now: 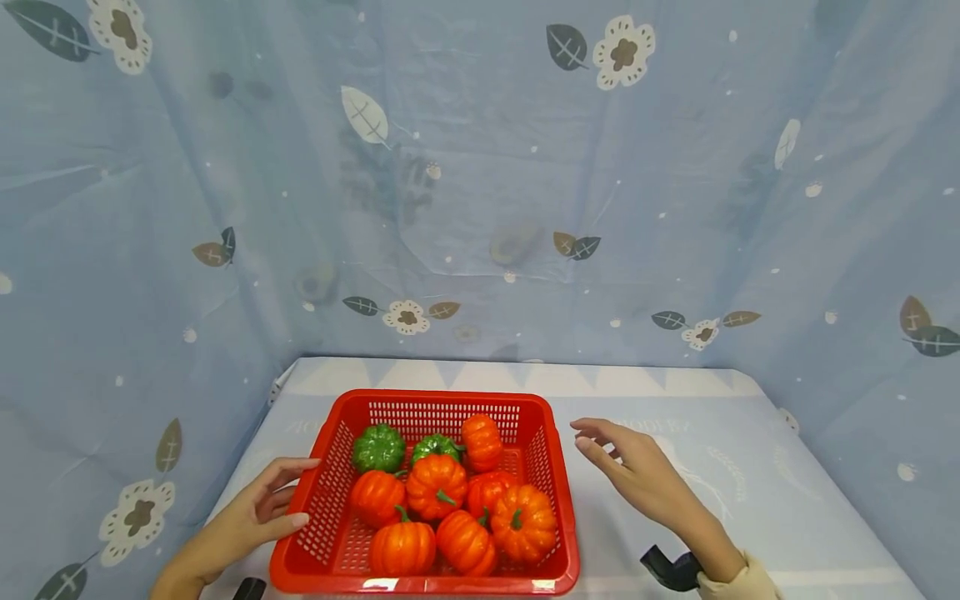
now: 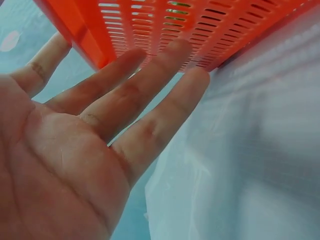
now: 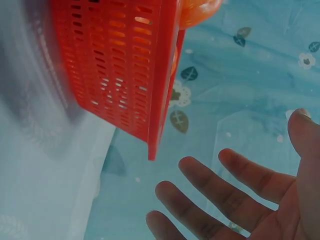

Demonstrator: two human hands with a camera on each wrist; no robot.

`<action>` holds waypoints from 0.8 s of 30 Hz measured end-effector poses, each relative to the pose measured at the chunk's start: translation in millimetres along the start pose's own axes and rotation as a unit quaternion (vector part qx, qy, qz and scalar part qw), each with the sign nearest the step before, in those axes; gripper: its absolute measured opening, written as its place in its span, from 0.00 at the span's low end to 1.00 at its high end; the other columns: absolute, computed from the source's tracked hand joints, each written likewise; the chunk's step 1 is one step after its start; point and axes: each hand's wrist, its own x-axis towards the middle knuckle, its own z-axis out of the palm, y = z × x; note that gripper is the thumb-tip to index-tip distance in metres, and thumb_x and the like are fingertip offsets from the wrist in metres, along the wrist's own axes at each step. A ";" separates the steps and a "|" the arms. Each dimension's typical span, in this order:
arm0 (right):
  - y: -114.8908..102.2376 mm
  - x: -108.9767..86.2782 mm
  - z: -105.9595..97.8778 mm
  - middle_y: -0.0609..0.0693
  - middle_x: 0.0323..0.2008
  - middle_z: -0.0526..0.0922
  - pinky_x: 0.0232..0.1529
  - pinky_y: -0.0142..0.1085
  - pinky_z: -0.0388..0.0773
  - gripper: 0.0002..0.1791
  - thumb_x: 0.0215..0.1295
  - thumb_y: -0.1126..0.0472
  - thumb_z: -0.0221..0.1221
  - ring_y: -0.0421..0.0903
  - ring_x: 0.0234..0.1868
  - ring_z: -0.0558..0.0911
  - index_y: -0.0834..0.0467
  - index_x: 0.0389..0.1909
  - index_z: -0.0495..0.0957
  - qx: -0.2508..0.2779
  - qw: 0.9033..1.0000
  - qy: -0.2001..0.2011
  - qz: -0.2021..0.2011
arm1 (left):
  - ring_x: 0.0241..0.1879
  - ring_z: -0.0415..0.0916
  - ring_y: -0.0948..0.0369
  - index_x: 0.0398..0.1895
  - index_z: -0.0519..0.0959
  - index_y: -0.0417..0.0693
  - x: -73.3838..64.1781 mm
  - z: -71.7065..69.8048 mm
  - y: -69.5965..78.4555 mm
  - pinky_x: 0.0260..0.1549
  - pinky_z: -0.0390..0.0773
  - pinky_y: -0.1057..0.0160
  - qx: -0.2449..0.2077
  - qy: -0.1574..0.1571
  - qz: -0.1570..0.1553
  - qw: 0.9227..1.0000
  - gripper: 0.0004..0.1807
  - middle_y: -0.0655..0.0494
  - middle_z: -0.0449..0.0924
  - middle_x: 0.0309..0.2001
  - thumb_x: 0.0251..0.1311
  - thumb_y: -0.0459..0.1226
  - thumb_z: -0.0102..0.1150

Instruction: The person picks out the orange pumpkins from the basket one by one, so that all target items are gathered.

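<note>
From the head view I have the red basket (image 1: 424,492) sitting on the table (image 1: 750,467), loaded with 7 orange pumpkins (image 1: 437,486) and 2 green ones (image 1: 378,447). My left hand (image 1: 255,517) rests at the basket's left wall with fingers straight, thumb near the rim; my right hand (image 1: 637,475) hovers just right of it, spread and holding nothing. The left wrist view shows my fingers (image 2: 150,75) extended against the slotted wall. The right wrist view shows an open palm apart from the basket. I judge this the approach to gripping the basket; next I need both hands closing on opposite rims evenly.
</note>
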 end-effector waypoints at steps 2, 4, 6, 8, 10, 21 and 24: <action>-2.9 2.7 1.0 0.43 0.54 0.85 0.48 0.44 0.82 0.26 0.74 0.35 0.54 0.42 0.49 0.82 0.46 0.62 0.80 0.001 1.000 -0.003 -0.004 | 0.57 0.79 0.55 0.76 0.55 0.44 -0.3 -0.5 -0.1 0.46 0.85 0.44 -0.003 -0.003 0.003 1.000 0.34 0.25 0.50 0.72 0.71 0.28 0.56; -5.4 5.2 1.7 0.43 0.54 0.85 0.47 0.43 0.82 0.26 0.75 0.37 0.54 0.42 0.49 0.81 0.48 0.62 0.80 0.001 1.000 -0.005 -0.012 | 0.57 0.79 0.55 0.76 0.56 0.44 -0.2 -0.1 -0.3 0.46 0.85 0.43 -0.006 -0.004 0.006 1.000 0.33 0.24 0.51 0.72 0.71 0.28 0.56; -7.0 7.9 2.9 0.41 0.53 0.85 0.47 0.41 0.82 0.25 0.75 0.38 0.55 0.41 0.48 0.81 0.48 0.62 0.81 0.000 1.000 -0.008 -0.015 | 0.57 0.79 0.55 0.75 0.56 0.45 -0.3 0.7 -1.4 0.46 0.84 0.42 -0.007 -0.001 0.008 1.000 0.33 0.26 0.51 0.72 0.71 0.28 0.56; -9.0 11.4 4.3 0.40 0.51 0.86 0.46 0.39 0.82 0.25 0.74 0.40 0.57 0.40 0.47 0.81 0.49 0.62 0.81 -0.002 1.000 -0.009 -0.018 | 0.57 0.79 0.55 0.75 0.56 0.46 -0.3 1.5 -3.2 0.46 0.84 0.42 -0.007 0.005 0.009 1.000 0.33 0.28 0.52 0.72 0.71 0.28 0.56; -10.8 14.9 5.7 0.39 0.49 0.86 0.46 0.38 0.82 0.23 0.74 0.42 0.59 0.38 0.47 0.82 0.50 0.62 0.81 0.000 1.000 -0.009 -0.025 | 0.57 0.79 0.55 0.75 0.56 0.47 -0.4 1.8 -5.1 0.46 0.84 0.43 -0.005 0.008 0.013 1.000 0.33 0.29 0.52 0.72 0.71 0.28 0.55; -28.7 37.5 15.7 0.36 0.50 0.84 0.50 0.43 0.84 0.23 0.72 0.41 0.61 0.38 0.48 0.81 0.46 0.62 0.80 0.031 0.991 -0.058 -0.118 | 0.58 0.78 0.60 0.78 0.54 0.49 -2.9 3.3 -10.2 0.47 0.84 0.44 -0.003 0.016 0.022 1.000 0.36 0.55 0.64 0.69 0.71 0.28 0.55; -34.8 44.3 21.1 0.37 0.52 0.84 0.50 0.41 0.83 0.26 0.71 0.39 0.61 0.42 0.49 0.82 0.47 0.63 0.79 0.044 0.986 -0.087 -0.136 | 0.58 0.78 0.60 0.78 0.54 0.49 -2.5 3.8 -10.4 0.47 0.84 0.44 -0.005 0.017 0.019 1.000 0.36 0.50 0.63 0.70 0.71 0.28 0.55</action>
